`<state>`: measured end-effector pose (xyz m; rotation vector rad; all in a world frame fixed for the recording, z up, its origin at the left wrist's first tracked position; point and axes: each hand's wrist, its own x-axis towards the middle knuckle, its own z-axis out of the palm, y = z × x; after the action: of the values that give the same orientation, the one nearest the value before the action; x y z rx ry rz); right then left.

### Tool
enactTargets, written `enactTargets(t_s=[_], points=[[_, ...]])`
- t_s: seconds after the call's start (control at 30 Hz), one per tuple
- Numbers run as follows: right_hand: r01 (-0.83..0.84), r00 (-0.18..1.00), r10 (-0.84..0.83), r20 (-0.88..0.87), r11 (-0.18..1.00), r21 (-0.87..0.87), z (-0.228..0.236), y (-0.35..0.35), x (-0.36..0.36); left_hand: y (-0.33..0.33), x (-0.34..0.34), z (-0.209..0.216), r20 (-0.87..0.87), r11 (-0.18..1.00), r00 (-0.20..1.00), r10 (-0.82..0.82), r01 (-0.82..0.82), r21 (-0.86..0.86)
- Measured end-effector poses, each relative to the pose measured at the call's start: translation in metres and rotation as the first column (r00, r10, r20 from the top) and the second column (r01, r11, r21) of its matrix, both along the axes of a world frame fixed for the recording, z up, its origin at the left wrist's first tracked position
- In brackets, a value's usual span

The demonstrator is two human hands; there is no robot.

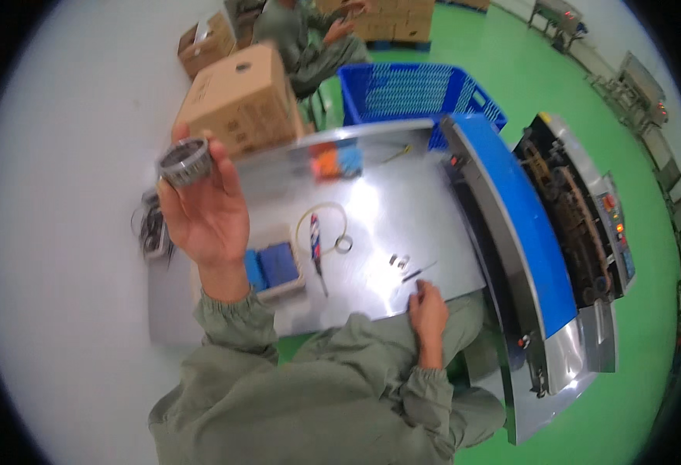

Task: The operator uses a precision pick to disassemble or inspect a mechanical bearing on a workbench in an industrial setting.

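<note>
My left hand (208, 209) is raised at the left, above the bench, its fingers and thumb closed around a round metal ring (185, 161) with a thick wall and an open middle. My right hand (429, 314) rests at the bench's front edge, its fingers loosely bent and nothing visible in them. Just beyond its fingertips lies a thin dark tool like a small screwdriver (413, 275). Several small metal pieces (399, 261) are beside that tool. A red and blue pen-shaped tool (315, 236) with a dark tip lies mid-bench, close to a small ring (343, 245).
A light tray (284, 288) with blue blocks sits below my left wrist. Orange and blue items (336, 162) lie farther back. A cardboard box (236, 97) and a blue crate (402, 93) stand beyond the metal bench (387, 209). Blue-topped equipment (520, 221) borders the right; another person (301, 46) sits behind.
</note>
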<state>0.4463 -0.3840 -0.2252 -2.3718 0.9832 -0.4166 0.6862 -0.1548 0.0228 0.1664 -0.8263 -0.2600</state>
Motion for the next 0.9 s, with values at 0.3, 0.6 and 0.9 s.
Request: enactTargets(t_s=[0.3,0.6,0.9], points=[[0.005,1.0,-0.006,-0.022,1.0,-0.03,0.008,0.005,0.007,0.068,-0.001,-0.026,-0.033,0.995,0.994,0.1,-0.1,-0.01],[-0.429,0.788,0.39,0.477,0.903,-0.029,0.203,0.054,0.054,0.001,-0.031,-0.102,-0.214,0.935,0.936,-0.281,0.317,0.158],[-0.661,0.703,0.706,0.084,0.692,-0.289,0.285,0.05,0.078,-0.063,-0.056,-0.109,-0.279,0.771,0.806,-0.522,0.586,0.25]])
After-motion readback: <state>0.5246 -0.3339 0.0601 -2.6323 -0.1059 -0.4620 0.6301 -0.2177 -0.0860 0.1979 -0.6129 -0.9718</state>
